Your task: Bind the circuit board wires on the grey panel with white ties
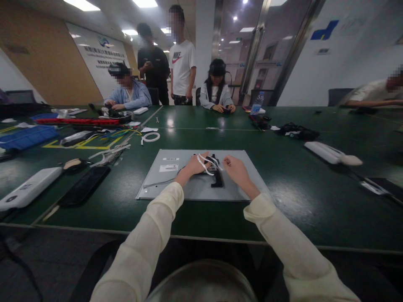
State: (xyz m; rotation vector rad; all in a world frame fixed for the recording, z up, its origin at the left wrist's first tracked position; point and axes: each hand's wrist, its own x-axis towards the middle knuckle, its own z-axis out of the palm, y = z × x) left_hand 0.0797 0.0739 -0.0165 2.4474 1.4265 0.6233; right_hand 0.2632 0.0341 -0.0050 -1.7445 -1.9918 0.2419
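Note:
A flat grey metal panel [204, 194] lies on the green table in front of me, with two white labels on its left side. On its middle sits a black bracket-like part [218, 180]. My left hand [195, 164] rests over this part, its fingers closed on a thin white strip [205, 167] that curls in loops above the bracket. To the right of the bracket, my right hand [234, 168] is raised a little, fingertips pinched together near the strip's end. What is between those fingertips is too small to tell. A grey cable [160, 183] runs left across the panel.
Left of the panel are a black phone [84, 186], a white power bank [30, 188] and a bundle of white strips [110, 154]. A coiled white strip [151, 137] lies beyond. Another white device [324, 152] is at right. Several people are across the table.

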